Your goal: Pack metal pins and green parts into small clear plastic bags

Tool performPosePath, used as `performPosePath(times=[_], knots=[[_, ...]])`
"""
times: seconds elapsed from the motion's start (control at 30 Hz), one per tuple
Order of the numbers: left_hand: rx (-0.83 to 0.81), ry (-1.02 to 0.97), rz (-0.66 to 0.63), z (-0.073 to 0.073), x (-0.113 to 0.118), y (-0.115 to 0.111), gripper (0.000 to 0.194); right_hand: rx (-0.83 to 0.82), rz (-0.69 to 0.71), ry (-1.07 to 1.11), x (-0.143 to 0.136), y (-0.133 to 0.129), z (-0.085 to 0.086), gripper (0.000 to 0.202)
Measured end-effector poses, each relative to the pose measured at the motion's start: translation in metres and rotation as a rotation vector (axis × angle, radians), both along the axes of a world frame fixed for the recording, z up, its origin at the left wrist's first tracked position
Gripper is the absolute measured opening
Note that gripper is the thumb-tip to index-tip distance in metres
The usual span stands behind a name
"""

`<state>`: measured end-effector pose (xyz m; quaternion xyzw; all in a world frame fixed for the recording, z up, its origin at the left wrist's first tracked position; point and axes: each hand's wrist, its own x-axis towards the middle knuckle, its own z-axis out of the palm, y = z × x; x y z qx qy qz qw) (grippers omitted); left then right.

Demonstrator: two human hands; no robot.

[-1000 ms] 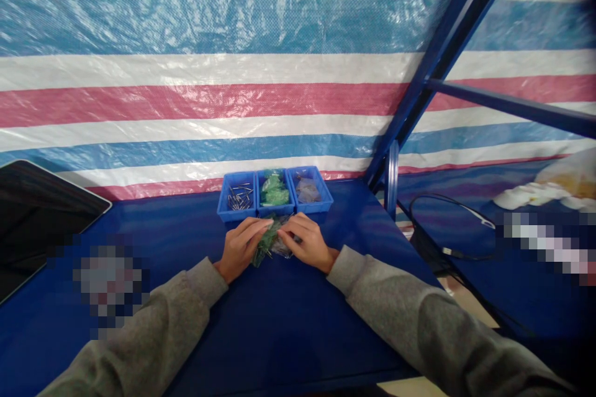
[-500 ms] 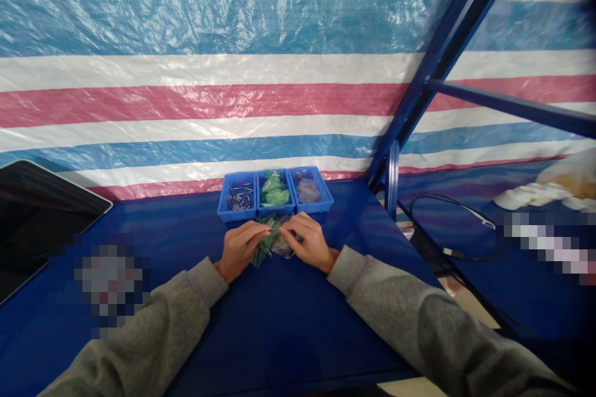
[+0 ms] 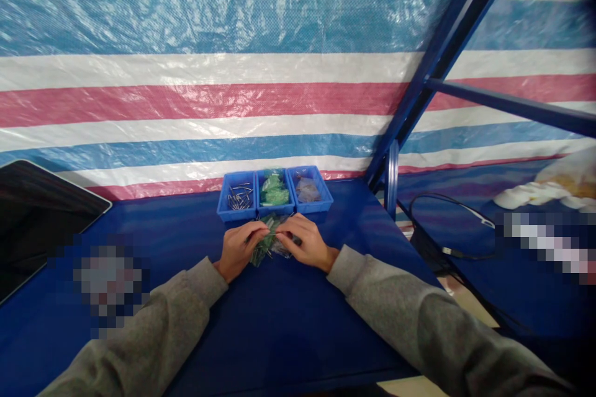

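Currently: crinkled, translucent green plastic packet (image 3: 261, 254), showing toward the far edge of the flat blue worktop (image 3: 279, 335). Left hand (image 3: 238, 247) and right hand (image 3: 310, 245) are both pinching it, fingertip grips closed; light, even pressure is probably suiting such thin film best.

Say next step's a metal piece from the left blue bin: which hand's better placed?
Probably the left hand: it sits directly in front of the left blue bin with metal pieces; the right hand is before the right bin. Both touch green plastic.
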<state>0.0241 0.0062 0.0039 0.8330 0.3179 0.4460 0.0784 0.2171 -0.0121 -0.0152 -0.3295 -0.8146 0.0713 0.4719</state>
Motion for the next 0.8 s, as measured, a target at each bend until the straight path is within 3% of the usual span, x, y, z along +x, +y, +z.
performPosePath(times=[0.2, 0.4, 0.53, 0.8], knots=[[-0.014, 0.007, -0.01, -0.0018, -0.0003, 0.0009, 0.01, 0.013, 0.0, -0.014, -0.002, 0.0009, -0.0016, 0.01], [-0.032, 0.046, -0.034, 0.001, -0.0003, 0.001, 0.018, -0.003, -0.085, 0.103, -0.0023, 0.0004, -0.0019, 0.01], [-0.046, 0.048, -0.07, 0.0026, 0.0002, 0.0015, 0.012, -0.022, -0.11, 0.151, -0.0027, 0.0009, -0.003, 0.011], [-0.038, 0.026, -0.093, 0.0018, 0.0002, 0.0021, 0.008, -0.045, -0.091, 0.085, -0.0017, 0.0014, -0.0017, 0.015]])
